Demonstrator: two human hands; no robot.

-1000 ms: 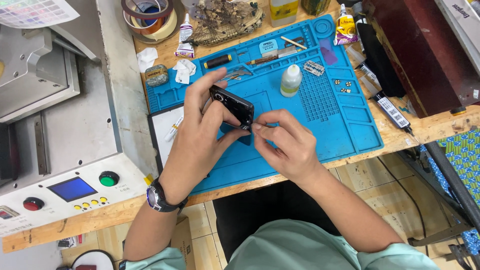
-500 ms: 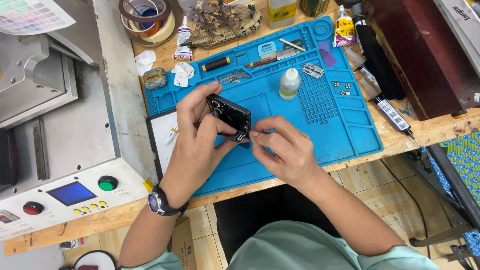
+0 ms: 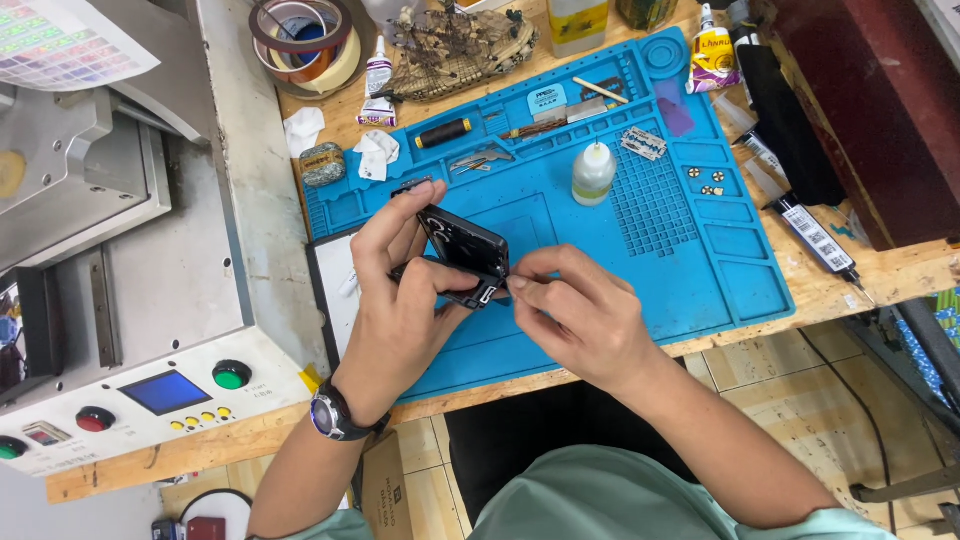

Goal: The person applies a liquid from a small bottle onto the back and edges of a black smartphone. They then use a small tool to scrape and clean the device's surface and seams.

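My left hand [image 3: 395, 290] grips a small black phone-like device [image 3: 462, 246], held tilted above the blue silicone work mat [image 3: 690, 260]. A dark watch sits on that wrist. My right hand [image 3: 580, 315] is pinched at the device's lower right corner, fingertips touching it; a thin tool may be between the fingers, but it is too small to tell. Both hands hover over the mat's front left part, near the table's front edge.
On the mat lie a small white bottle [image 3: 593, 173], a black cylinder [image 3: 443, 133], tweezers [image 3: 478, 158] and small parts. Tape rolls [image 3: 300, 35] and a glue tube [image 3: 376, 85] stand behind. A grey machine with buttons [image 3: 140, 395] fills the left. A dark case [image 3: 880, 110] stands right.
Both hands and the device have shifted slightly toward me and left on the mat; the device is tilted a little more. The grip is unchanged.
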